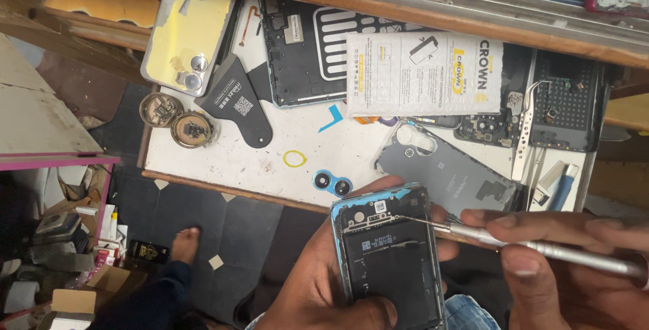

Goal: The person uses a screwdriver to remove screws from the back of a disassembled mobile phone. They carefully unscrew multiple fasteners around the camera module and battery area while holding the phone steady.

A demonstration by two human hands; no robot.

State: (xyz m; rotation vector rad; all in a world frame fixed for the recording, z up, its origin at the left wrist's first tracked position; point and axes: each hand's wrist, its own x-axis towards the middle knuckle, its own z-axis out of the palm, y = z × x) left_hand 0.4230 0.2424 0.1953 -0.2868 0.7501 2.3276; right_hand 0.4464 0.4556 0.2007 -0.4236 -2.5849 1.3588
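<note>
Cluttering white worktop (270, 161): phone parts | dark floor (223, 228) | boxes (74, 296) left

- Landmark: the white rectangular work tray (223, 161) lying on the bench.
- On the tray's far left corner lies the yellow-backed phone rear cover (189, 32).
- Two round metal screw cups (176, 119) sit touching each other at the tray's left edge.
- The black wedge-shaped plastic opening tool (240, 103) lies right of the cups.
- The white printed packet (422, 73) rests on the tray's far middle, over the black phone frame (297, 53).
- The grey phone back panel (446, 171) lies at the near right.
- The opened blue-edged phone (389, 249), in the left hand (318, 289), is in front of the tray's near edge.
- The right hand (561, 262) holds the slim metal screwdriver (541, 249) right of this phone, tip on it.
</note>
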